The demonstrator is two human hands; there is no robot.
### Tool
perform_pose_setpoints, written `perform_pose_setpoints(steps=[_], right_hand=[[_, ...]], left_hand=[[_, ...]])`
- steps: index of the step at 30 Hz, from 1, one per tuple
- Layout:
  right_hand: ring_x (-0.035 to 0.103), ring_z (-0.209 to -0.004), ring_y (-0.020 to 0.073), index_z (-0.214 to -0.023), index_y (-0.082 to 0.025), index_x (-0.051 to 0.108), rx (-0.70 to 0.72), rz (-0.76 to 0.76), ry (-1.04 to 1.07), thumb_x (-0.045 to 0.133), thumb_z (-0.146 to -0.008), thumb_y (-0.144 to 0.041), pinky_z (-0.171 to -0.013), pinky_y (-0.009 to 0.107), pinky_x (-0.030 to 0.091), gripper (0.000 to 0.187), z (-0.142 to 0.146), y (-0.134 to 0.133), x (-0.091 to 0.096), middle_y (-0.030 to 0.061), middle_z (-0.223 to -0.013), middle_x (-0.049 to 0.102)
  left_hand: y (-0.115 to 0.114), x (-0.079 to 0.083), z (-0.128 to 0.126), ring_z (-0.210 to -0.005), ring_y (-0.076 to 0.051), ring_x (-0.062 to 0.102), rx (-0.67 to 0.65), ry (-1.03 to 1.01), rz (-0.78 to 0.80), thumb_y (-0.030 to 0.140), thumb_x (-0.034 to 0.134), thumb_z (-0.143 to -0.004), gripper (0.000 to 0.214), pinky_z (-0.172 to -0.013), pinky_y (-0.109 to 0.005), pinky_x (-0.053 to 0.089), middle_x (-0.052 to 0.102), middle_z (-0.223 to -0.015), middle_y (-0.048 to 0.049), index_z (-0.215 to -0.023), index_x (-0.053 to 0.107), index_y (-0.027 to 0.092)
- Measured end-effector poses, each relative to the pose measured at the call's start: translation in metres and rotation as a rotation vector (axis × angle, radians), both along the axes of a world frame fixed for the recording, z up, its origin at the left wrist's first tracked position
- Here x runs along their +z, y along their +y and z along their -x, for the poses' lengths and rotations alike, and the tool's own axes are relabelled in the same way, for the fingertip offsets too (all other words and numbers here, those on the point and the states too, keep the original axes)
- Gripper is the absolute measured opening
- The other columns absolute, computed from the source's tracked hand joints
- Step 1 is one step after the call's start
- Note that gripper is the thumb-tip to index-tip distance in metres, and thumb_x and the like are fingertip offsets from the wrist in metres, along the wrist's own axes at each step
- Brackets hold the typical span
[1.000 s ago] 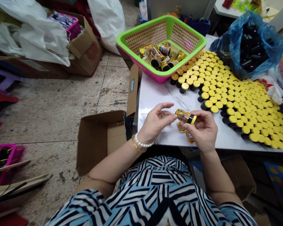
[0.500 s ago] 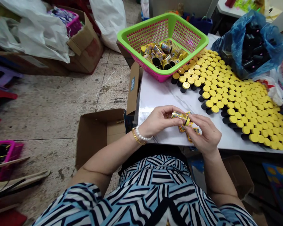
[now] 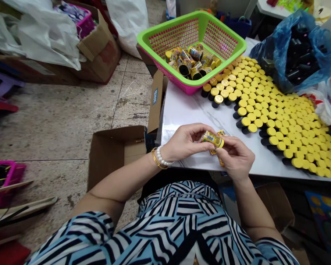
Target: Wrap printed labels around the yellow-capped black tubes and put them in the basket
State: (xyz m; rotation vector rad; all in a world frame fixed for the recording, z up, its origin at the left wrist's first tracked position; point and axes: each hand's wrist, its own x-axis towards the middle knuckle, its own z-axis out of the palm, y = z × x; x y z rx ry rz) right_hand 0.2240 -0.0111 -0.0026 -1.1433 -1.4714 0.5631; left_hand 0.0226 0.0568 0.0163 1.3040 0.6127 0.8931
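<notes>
A small yellow-capped tube with a printed yellow label (image 3: 213, 139) lies between both hands over the near edge of the white table (image 3: 187, 114). My left hand (image 3: 186, 141) pinches its body, fingers curled round it. The cap end sits in the closed fingers of my right hand (image 3: 235, 156). A few loose printed labels (image 3: 220, 160) lie on the table under my right hand, mostly hidden. Several black tubes with yellow caps (image 3: 281, 117) stand in rows to the right.
A green and pink basket (image 3: 191, 40) at the table's far corner holds several labelled tubes. A blue plastic bag (image 3: 298, 51) of black tubes sits at the back right. An open cardboard box (image 3: 114, 154) stands on the floor to the left. Bags and boxes lie beyond.
My left hand has closed from spread fingers to a pinch on the tube. Both hands have drawn together, and the label now lies wrapped round the tube.
</notes>
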Motion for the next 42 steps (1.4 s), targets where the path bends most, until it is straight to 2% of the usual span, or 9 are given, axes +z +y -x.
perform_pose_setpoints(steps=[4, 8, 10, 15, 21, 27, 34, 38, 42], right_hand=[[0.08, -0.077, 0.0195, -0.104, -0.021, 0.077, 0.091, 0.349, 0.34, 0.088, -0.08, -0.032, -0.075, 0.034, 0.069, 0.028, 0.005, -0.002, -0.001, 0.0048, -0.095, 0.081], [0.075, -0.06, 0.018, -0.099, -0.021, 0.076, 0.122, 0.478, 0.425, 0.088, -0.08, -0.036, -0.068, 0.035, 0.068, 0.027, -0.002, -0.002, -0.005, 0.002, -0.081, 0.08], [0.075, -0.064, 0.018, -0.1, -0.022, 0.077, 0.132, 0.453, 0.388, 0.086, -0.082, -0.039, -0.069, 0.034, 0.067, 0.027, -0.009, 0.0, -0.006, 0.0023, -0.083, 0.079], [0.073, -0.106, 0.0221, -0.111, -0.028, 0.081, 0.188, 0.183, 0.146, 0.088, -0.08, -0.034, -0.088, 0.035, 0.064, 0.032, -0.016, 0.01, 0.0, 0.0069, -0.11, 0.074], [0.07, -0.081, 0.0158, -0.09, -0.027, 0.081, 0.084, 0.076, 0.208, 0.086, -0.081, -0.028, -0.063, 0.028, 0.063, 0.01, -0.003, 0.01, -0.003, 0.0035, -0.095, 0.069], [0.069, -0.085, 0.0159, -0.1, -0.029, 0.082, 0.115, 0.077, 0.145, 0.087, -0.08, -0.024, -0.068, 0.031, 0.065, 0.022, -0.001, 0.007, -0.003, 0.003, -0.096, 0.066], [0.063, -0.071, 0.0126, -0.086, -0.026, 0.077, -0.032, -0.05, 0.143, 0.087, -0.08, -0.024, -0.061, 0.028, 0.059, 0.012, -0.001, 0.004, -0.002, -0.0002, -0.084, 0.061], [0.068, -0.086, 0.0169, -0.103, -0.029, 0.081, 0.045, -0.055, -0.031, 0.087, -0.081, -0.026, -0.072, 0.032, 0.061, 0.023, -0.007, 0.006, 0.006, 0.0028, -0.096, 0.067], [0.071, -0.078, 0.0183, -0.099, -0.032, 0.082, 0.045, -0.119, -0.143, 0.086, -0.081, -0.022, -0.077, 0.039, 0.063, 0.021, -0.007, 0.006, 0.007, 0.0005, -0.084, 0.07]], left_hand=[[0.0, 0.001, -0.001, -0.091, -0.016, 0.067, -0.028, 0.051, -0.107, 0.024, 0.086, -0.079, 0.034, -0.084, -0.027, 0.053, 0.073, -0.102, -0.0084, -0.109, 0.075, 0.013], [0.004, 0.001, -0.005, -0.091, -0.016, 0.066, -0.055, 0.033, -0.083, 0.025, 0.089, -0.074, 0.036, -0.083, -0.026, 0.052, 0.073, -0.1, -0.007, -0.106, 0.075, 0.015], [0.006, 0.0, -0.007, -0.083, -0.014, 0.066, -0.111, 0.027, 0.036, 0.03, 0.091, -0.073, 0.038, -0.076, -0.026, 0.052, 0.073, -0.092, -0.006, -0.103, 0.075, 0.013], [0.007, -0.004, -0.011, -0.058, -0.007, 0.053, -0.215, 0.036, 0.306, 0.046, 0.085, -0.081, 0.041, -0.054, -0.019, 0.04, 0.065, -0.072, 0.0004, -0.098, 0.07, 0.012], [0.003, -0.005, -0.016, -0.045, -0.004, 0.043, -0.218, -0.009, 0.357, 0.064, 0.076, -0.084, 0.053, -0.041, -0.017, 0.026, 0.062, -0.065, 0.0011, -0.095, 0.067, 0.013], [0.001, -0.008, -0.019, -0.036, -0.004, 0.037, -0.156, -0.024, 0.395, 0.076, 0.07, -0.082, 0.063, -0.035, -0.017, 0.022, 0.052, -0.05, 0.0041, -0.078, 0.061, 0.014], [0.006, -0.016, -0.014, -0.04, -0.004, 0.046, -0.327, -0.188, 0.566, 0.046, 0.091, -0.073, 0.05, -0.037, -0.017, 0.026, 0.062, -0.062, 0.0031, -0.099, 0.065, 0.012], [0.004, -0.017, -0.015, -0.05, -0.004, 0.05, -0.29, -0.228, 0.55, 0.042, 0.092, -0.073, 0.043, -0.045, -0.016, 0.035, 0.061, -0.068, 0.0023, -0.086, 0.065, 0.011], [0.005, -0.015, -0.018, -0.061, -0.007, 0.056, -0.353, -0.273, 0.566, 0.043, 0.093, -0.071, 0.044, -0.053, -0.019, 0.045, 0.065, -0.076, -0.0025, -0.081, 0.067, 0.009]])
